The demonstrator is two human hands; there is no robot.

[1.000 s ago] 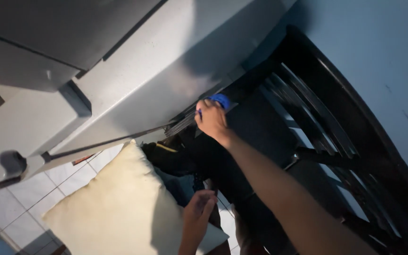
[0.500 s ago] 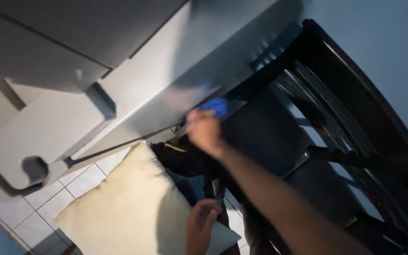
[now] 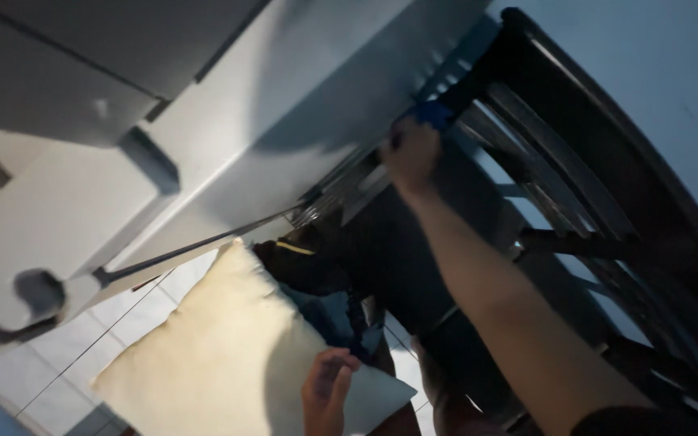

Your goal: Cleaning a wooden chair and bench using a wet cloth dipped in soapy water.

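Blue cloth, bunched small, sits under the fingers of the right hand, which is closed over it and presses it against the lower edge of a grey metal appliance side, just where that panel meets the top rail of a dark wooden chair. Right forearm runs up from the bottom right corner. Frame is motion-blurred here; finger detail not readable.

Left hand low in frame, fingers loosely curled and part open, holding nothing, resting at the edge of a cream pillow.

Pillow lies on the floor, leaning toward the appliance base. Just beside it, a heap of dark fabric with a thin yellow stripe; a bit of pale blue fabric beneath, kind unclear.

No packages, labels or signs legible.

Appliance: pale grey, smooth, with a lighter door panel at left carrying a dark round fitting. Chair has slatted back, near black. Floor of white square tiles with dark grout. Wall behind chair pale blue, plain.
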